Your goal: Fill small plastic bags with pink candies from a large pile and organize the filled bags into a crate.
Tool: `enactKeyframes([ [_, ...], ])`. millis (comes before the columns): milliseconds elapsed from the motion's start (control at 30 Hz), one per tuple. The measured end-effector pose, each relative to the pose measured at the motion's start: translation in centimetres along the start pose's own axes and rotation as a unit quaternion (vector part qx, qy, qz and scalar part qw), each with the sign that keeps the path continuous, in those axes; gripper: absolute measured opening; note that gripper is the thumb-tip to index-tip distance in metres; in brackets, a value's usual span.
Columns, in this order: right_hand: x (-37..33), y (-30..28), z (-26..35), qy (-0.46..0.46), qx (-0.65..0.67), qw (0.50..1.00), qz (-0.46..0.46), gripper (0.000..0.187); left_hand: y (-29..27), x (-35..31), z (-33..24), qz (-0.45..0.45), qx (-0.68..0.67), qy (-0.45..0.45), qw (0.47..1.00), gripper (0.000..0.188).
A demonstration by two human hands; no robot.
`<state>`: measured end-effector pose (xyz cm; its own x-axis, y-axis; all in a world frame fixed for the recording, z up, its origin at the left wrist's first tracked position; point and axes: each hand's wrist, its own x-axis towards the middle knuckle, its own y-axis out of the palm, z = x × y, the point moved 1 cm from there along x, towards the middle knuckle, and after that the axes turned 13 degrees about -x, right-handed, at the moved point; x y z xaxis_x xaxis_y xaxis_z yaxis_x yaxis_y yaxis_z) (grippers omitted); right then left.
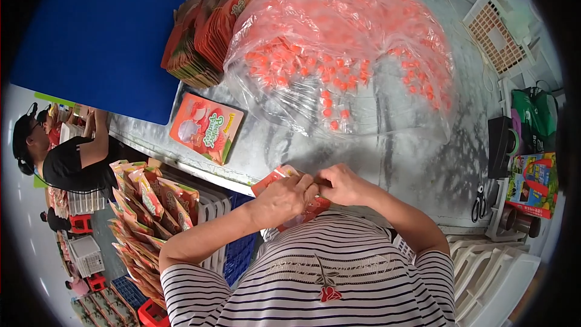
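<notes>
Close to my body at the table's front edge, I hold a red and orange printed pouch (313, 207), partly covered by my hands. My left hand (284, 198) is closed on it, knuckles up. The curled fingers of my right hand (344, 183) meet the left at the pouch's upper edge. What the fingertips pinch there is hidden. Beyond the hands lies a large clear plastic bag (339, 30) full of small orange-red wrapped pieces, several of them near its mouth. A flat pouch (207, 127) of the same print lies to the left.
Stacked pouches (212, 30) stand at the far left beside a blue board (103, 30). Filled pouches (148, 212) crowd a crate left of me. Black scissors (479, 203) hang at the right, below a white basket (495, 33). Another person (66, 151) works at the left.
</notes>
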<state>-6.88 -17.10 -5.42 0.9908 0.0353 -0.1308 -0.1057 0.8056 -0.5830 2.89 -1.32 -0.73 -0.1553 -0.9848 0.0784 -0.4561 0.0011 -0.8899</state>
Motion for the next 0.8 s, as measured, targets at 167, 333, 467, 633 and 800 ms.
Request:
enactKeyframes([
  [167, -0.1, -0.1, 0.4, 0.034, 0.024, 0.999, -0.024, 0.009, 0.9, 0.4, 0.5, -0.012, -0.001, -0.008, 1.000, 0.021],
  [333, 0.5, 0.7, -0.5, 0.025, 0.026, 0.998, -0.043, 0.008, 1.1, 0.0, 0.3, 0.029, -0.005, 0.028, 0.999, 0.018],
  [467, 0.9, 1.6, -0.6, 0.027, 0.024, 0.999, -0.007, 0.007, 1.2, -0.3, 0.1, 0.034, -0.040, 0.003, 0.999, 0.017],
  [633, 1.2, 3.3, -1.2, 0.017, 0.016, 1.000, -0.007, 0.008, 1.9, -1.0, 0.0, 0.029, -0.061, -0.010, 0.998, 0.016],
  [800, 0.6, 3.4, -0.9, 0.060, -0.001, 0.998, -0.003, 0.012, 2.5, -1.6, 0.2, -0.006, -0.090, -0.032, 0.995, 0.022],
])
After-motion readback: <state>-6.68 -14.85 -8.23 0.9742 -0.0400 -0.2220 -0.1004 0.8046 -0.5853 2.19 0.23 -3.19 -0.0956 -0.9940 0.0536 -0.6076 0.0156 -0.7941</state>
